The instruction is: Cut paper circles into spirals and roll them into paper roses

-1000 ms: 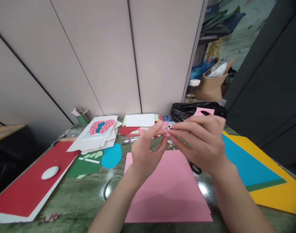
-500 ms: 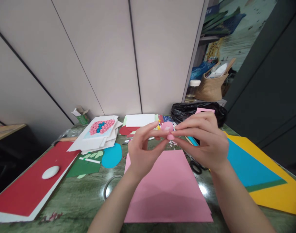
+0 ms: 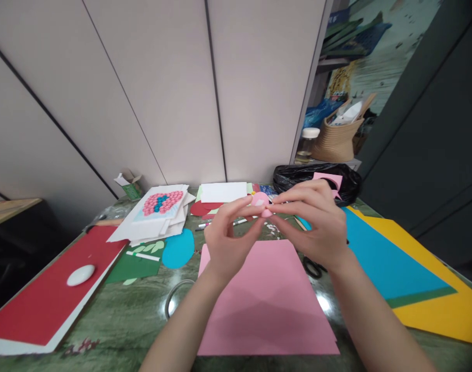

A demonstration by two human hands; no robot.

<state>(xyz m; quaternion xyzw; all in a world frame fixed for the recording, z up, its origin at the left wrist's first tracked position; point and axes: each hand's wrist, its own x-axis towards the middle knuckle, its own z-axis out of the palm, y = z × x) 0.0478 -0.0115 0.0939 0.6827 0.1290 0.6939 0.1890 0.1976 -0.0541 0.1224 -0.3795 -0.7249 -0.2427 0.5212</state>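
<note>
A small pink piece [image 3: 261,199] hangs in the air between the person's fingertips, above the table, just past the far edge of some pink sheets [image 3: 269,305]. From where I stand, the left hand [image 3: 229,240] pinches it between thumb and fingers, and the right hand [image 3: 317,225] pinches its other side, fingertips nearly meeting. Under the right hand lie scissors [image 3: 312,268], black handles showing. Further right, a blue sheet [image 3: 387,263] overlaps a yellow one [image 3: 445,318]. By the left forearm there's a grey ring [image 3: 168,299], partly hidden, then a blue cutout [image 3: 178,249], green paper [image 3: 133,269] with a marker [image 3: 143,256] across it, and a red sheet [image 3: 61,299] bearing a white oval [image 3: 80,275]. Behind sits a black bag [image 3: 292,178].
</note>
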